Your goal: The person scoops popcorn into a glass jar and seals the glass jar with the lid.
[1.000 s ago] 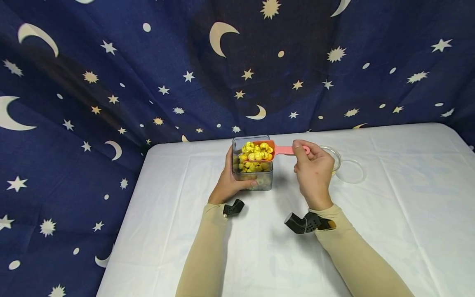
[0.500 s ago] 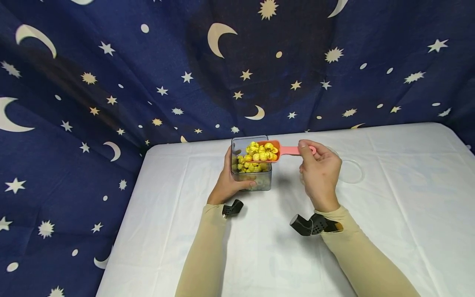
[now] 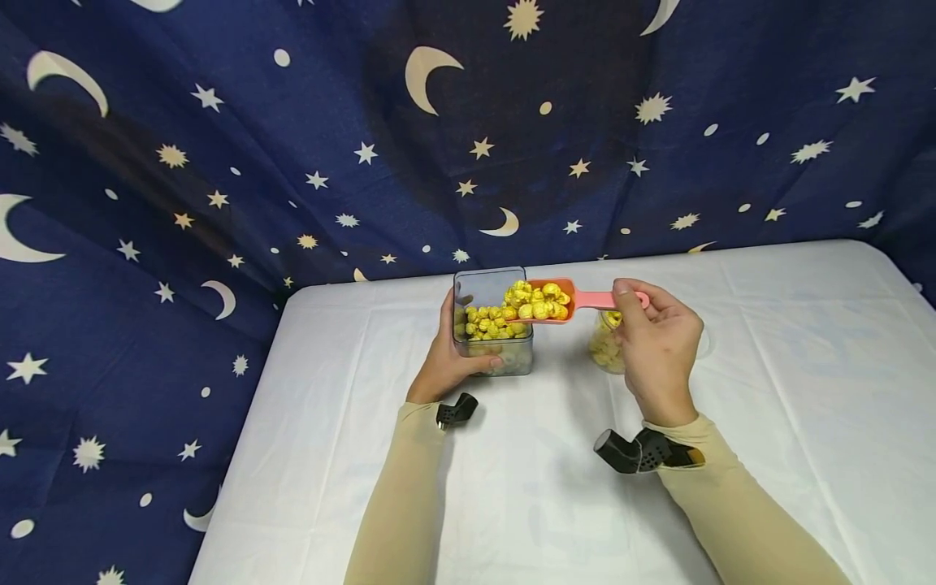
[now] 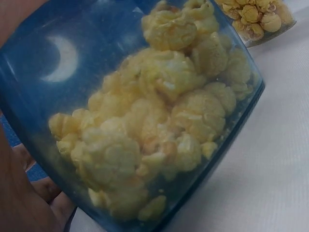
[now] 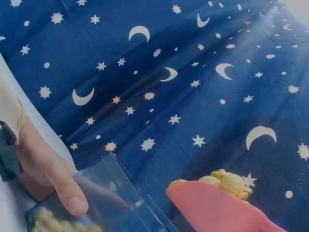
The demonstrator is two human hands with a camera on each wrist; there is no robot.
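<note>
My left hand [image 3: 452, 355] grips a clear square container [image 3: 504, 357] from its left side, thumb across the front. Yellow popcorn [image 4: 145, 121] fills its lower part in the left wrist view. In my right hand [image 3: 660, 349] I pinch the handle of a pink scoop [image 3: 595, 301] between thumb and fingers. Popcorn [image 3: 541, 302] is heaped in the scoop, whose tip overlaps the container's right rim in the head view. A clear round jar [image 3: 605, 349] with popcorn inside stands behind my right hand, partly hidden by it.
A clear ring-like lid [image 3: 704, 341] lies on the white-covered table [image 3: 512, 487], mostly hidden behind my right hand. A dark blue curtain [image 3: 292, 122] with moons and stars hangs behind the table and along its left side.
My right hand has moved right with the loaded scoop, from over the container to its right rim. More of the popcorn jar shows. My left hand stays on the container.
</note>
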